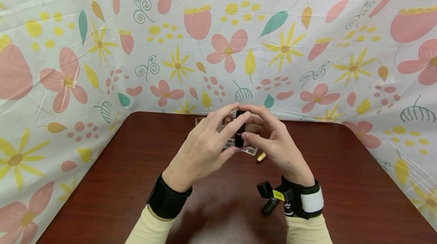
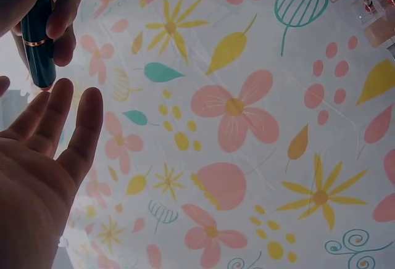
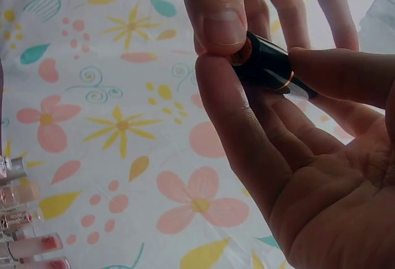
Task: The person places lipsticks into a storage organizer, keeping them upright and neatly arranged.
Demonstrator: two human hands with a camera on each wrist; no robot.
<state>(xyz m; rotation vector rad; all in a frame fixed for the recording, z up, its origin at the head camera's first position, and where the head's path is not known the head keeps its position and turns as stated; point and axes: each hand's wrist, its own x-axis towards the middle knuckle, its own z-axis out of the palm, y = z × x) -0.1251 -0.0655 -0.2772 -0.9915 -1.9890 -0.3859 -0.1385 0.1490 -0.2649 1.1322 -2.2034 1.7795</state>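
A black lipstick tube with a thin gold band stands nearly upright between both hands, above the table. My left hand spans it from the left, index finger at the top end and thumb by the bottom end. From the other side my right hand pinches the tube, its thumb pressed near the gold band and other fingers behind. In the right wrist view, fingertips of both hands meet at one end of the lipstick tube. The left wrist view shows the tube with straight fingers at its lower end.
Behind the hands stands a clear organizer with small compartments, partly hidden. A gold tube lies in front of it. Another black tube lies by the right wrist. Pink gloss tubes appear at the right wrist view's edge. Patterned cloth walls the table.
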